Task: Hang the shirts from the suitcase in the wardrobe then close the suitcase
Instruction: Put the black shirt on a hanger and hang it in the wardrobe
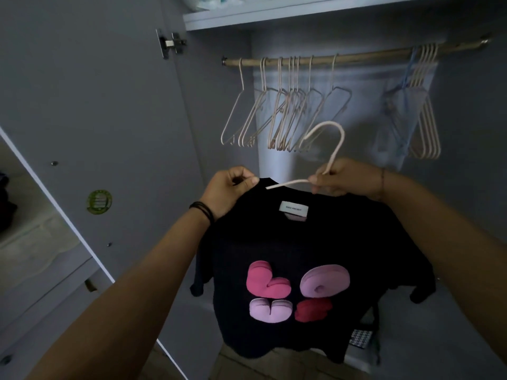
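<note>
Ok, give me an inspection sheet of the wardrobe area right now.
Surface: wardrobe floor, pale, partly hidden by the shirt.
Job's things: black shirt with one arm of the pale hanger outside its collar; rail carries empty hangers in two bunches; suitcase not in view.
Clutter: small checkered item behind the shirt's hem, unidentifiable.
Hands: left hand pinches the collar; right hand grips the hanger below its hook.
Cables: nothing seen.
Surroundings: open door with green sticker; shelf above the rail.
</note>
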